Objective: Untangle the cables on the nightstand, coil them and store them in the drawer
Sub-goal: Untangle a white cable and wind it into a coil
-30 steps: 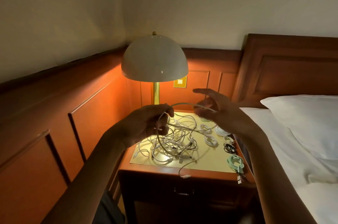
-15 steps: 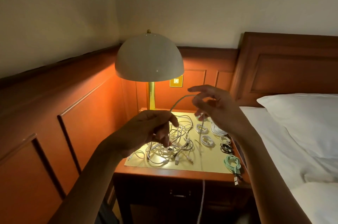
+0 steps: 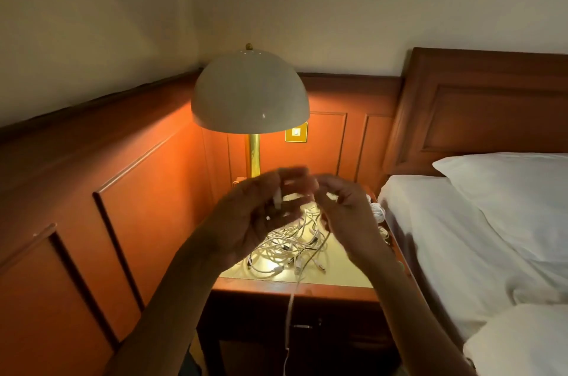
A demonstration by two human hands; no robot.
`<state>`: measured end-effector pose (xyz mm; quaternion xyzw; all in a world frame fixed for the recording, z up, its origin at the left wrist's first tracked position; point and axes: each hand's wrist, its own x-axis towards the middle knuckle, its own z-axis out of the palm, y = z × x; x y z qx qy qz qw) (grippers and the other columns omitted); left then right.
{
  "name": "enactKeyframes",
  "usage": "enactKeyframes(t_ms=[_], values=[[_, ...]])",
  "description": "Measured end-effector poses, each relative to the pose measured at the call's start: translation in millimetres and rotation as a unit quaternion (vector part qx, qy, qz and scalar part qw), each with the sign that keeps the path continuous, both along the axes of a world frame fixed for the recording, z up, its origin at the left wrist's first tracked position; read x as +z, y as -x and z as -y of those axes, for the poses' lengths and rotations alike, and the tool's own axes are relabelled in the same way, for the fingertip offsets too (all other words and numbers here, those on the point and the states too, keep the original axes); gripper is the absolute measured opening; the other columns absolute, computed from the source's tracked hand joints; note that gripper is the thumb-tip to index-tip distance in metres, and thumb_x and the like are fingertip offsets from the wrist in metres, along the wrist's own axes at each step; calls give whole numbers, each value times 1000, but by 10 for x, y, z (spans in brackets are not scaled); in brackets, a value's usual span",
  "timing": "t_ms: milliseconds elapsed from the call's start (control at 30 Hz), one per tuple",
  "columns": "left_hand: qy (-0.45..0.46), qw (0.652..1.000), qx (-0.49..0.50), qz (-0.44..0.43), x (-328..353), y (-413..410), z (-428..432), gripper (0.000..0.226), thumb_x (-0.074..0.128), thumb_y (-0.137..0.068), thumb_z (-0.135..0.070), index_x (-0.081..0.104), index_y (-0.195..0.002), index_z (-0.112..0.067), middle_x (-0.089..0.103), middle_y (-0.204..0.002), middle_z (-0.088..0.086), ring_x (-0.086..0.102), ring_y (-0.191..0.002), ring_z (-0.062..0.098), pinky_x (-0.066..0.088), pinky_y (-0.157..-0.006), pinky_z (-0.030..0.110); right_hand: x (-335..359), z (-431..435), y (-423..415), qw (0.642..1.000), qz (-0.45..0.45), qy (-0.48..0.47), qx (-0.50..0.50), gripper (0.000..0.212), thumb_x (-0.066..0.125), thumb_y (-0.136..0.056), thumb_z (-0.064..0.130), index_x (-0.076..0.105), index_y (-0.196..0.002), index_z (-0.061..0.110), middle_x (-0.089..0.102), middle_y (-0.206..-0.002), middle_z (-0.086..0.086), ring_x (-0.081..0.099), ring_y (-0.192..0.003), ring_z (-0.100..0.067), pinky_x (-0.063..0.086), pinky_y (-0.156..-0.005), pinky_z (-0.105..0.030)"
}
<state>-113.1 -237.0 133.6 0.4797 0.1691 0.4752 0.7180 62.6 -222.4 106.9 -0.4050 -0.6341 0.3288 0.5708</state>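
Fingers (image 3: 289,176) of the left hand (image 3: 249,219) pinch the white end of a cable (image 3: 277,201). The right hand (image 3: 344,215) is curled as well, though blur hides whether it grips anything. Half a second ago the hands were apart with the cable arched between them; now they nearly touch. The cable's tail hangs over the nightstand (image 3: 338,291) edge, across the drawer (image 3: 338,329). A tangle (image 3: 292,248) lies below the lamp (image 3: 250,96).

A lit lamp (image 3: 249,96) with a pale dome shade and brass stem stands at centre. At its 4 o'clock, a brass switch plate (image 3: 296,132) on orange wood panelling (image 3: 147,191). At 3 o'clock, a white-sheeted bed (image 3: 461,237), pillow (image 3: 507,185) and wooden headboard (image 3: 479,111).
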Motion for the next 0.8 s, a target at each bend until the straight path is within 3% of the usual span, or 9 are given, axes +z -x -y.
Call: enactKeyframes(t_ms=[100,200,267,333,400,467,533,700,800], values=[[12,988,85,132,-122,-125,-253,33,45,-96,-18,70,-114,-5,73,-115,12,71,-106,20,60,-80,27,-223,150,179,997,71,24,17,16,61,-98,30,76,-103,31,53,-55,14,44,-49,-1,38,-54,-22],[-128,957,261,-21,-390,-159,-519,30,44,-104,-16,61,-127,-5,71,-121,10,67,-116,20,55,-95,30,-251,211,171,972,232,15,-24,21,56,-101,34,75,-108,29,64,-64,10,57,-58,-8,45,-60,-23],[-334,836,360,-243,-564,-36,-631,32,45,-105,-20,62,-128,-6,72,-118,4,67,-112,11,55,-95,27,-112,204,70,943,327,4,-66,21,58,-99,37,76,-107,31,71,-73,8,62,-66,-5,43,-62,-15],[-447,739,314,-393,-664,78,-669,26,44,-106,-19,65,-117,-9,74,-98,-3,70,-91,2,58,-80,25,87,177,-58,924,367,-21,-101,16,64,-95,39,77,-101,34,72,-77,10,62,-67,-2,41,-64,-13],[-381,820,148,-400,-680,105,-560,27,41,-106,-15,66,-101,-7,68,-71,-3,65,-62,8,54,-61,26,254,125,-152,922,367,-60,-104,10,70,-90,40,79,-92,35,72,-78,14,62,-68,-1,44,-65,-16],[-243,930,3,-276,-655,130,-461,35,39,-104,-19,67,-86,-6,58,-56,1,53,-47,12,45,-51,25,311,63,-159,951,300,-47,-60,6,75,-86,37,79,-85,33,71,-69,14,64,-64,0,45,-61,-17],[-138,980,-83,-114,-620,197,-407,32,47,-100,-23,65,-79,-9,52,-52,-1,47,-44,11,42,-49,23,249,9,-99,983,184,6,-17,6,77,-85,34,80,-85,29,71,-64,7,62,-59,-3,44,-63,-21],[45,976,-122,177,-579,233,-312,16,70,-90,-13,69,-98,2,67,-68,5,65,-60,12,56,-57,24,-159,52,119,994,90,59,-4,15,68,-90,39,79,-92,30,64,-61,1,53,-55,-4,44,-63,-31],[131,939,78,308,-514,44,-294,24,65,-88,-10,68,-107,4,75,-95,14,75,-83,19,60,-65,26,-325,238,312,986,157,61,7,21,57,-101,33,77,-102,31,59,-57,11,52,-54,2,45,-62,-20]])
